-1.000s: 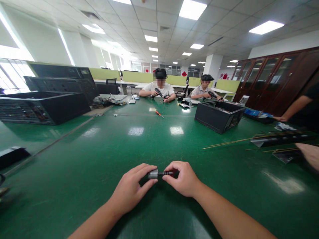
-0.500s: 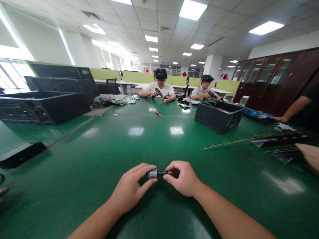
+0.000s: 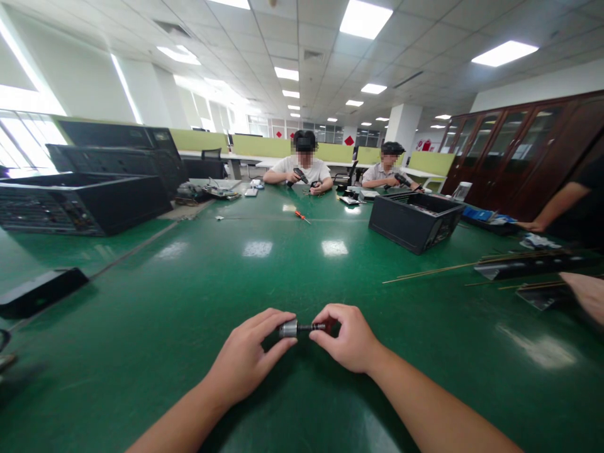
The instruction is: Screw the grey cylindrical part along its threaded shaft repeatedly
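Low over the green table I hold a small silver metal cylinder (image 3: pixel 289 328) with a thin dark shaft (image 3: pixel 306 327) sticking out to the right. My left hand (image 3: pixel 250 352) pinches the cylinder between thumb and fingers. At the other side, the thumb and forefinger of my right hand (image 3: pixel 346 338) close round the shaft's far end, which looks ridged. The part lies roughly level between both hands. Its left end is hidden in my left fingers, and the exact kind of part cannot be made out.
Black computer cases stand at the left (image 3: pixel 94 204) and right (image 3: pixel 401 226). An orange-handled screwdriver (image 3: pixel 302 217) lies mid-table. Thin rods (image 3: pixel 434 272) and dark metal channels are at the right, a black box (image 3: pixel 42 292) at the left. Two people opposite hold power drills; others' arms show at right.
Almost nothing differs. Both hands keep their hold on the metal part in the same place.
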### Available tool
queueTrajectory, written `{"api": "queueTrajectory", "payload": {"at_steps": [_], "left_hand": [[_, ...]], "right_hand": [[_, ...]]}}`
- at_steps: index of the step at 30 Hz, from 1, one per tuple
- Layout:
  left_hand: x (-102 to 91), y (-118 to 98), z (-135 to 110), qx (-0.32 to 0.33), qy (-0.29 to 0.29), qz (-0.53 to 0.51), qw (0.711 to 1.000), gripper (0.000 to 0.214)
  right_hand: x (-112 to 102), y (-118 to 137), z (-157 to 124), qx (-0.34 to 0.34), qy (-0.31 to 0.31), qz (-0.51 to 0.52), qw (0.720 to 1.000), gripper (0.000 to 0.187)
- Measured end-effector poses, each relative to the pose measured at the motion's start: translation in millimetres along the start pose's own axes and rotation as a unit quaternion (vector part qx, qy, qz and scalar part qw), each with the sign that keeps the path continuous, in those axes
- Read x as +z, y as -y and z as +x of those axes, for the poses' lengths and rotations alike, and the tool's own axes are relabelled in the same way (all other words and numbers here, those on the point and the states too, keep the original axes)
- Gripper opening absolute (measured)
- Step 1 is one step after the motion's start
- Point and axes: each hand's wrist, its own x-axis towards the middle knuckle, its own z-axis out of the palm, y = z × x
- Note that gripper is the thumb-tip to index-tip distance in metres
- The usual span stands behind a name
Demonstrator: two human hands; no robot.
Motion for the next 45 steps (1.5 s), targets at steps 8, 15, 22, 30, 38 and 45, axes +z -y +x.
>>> {"api": "queueTrajectory", "payload": {"at_steps": [8, 15, 22, 30, 38, 45], "left_hand": [[0.6, 2.5, -1.6, 0.003, -0.008, 0.000, 1.000, 0.026], [-0.1, 2.3, -1.8, 0.001, -0.009, -0.002, 1.000, 0.026], [0.1, 3.6, -2.4, -0.004, -0.007, -0.011, 1.000, 0.027], [-0.3, 5.2, -2.2, 0.001, -0.021, -0.010, 1.000, 0.027], [-1.4, 4.2, -0.7, 0.005, -0.028, -0.009, 1.000, 0.027], [-0.3, 6.6, -1.4, 0.005, -0.036, -0.006, 0.999, 0.027]], "right_hand": [[-0.8, 0.2, 1.0, -0.007, -0.006, 0.007, 1.000, 0.005], [0.0, -1.0, 1.9, -0.003, -0.009, 0.001, 1.000, 0.006], [-0.3, -0.9, 1.6, 0.000, -0.011, 0.010, 1.000, 0.007], [0.4, -1.6, 1.7, 0.006, -0.011, 0.015, 1.000, 0.006], [0.4, -3.1, 2.1, 0.006, -0.011, 0.019, 1.000, 0.006], [0.7, -2.9, 1.6, 0.005, -0.010, 0.019, 1.000, 0.006]]}}
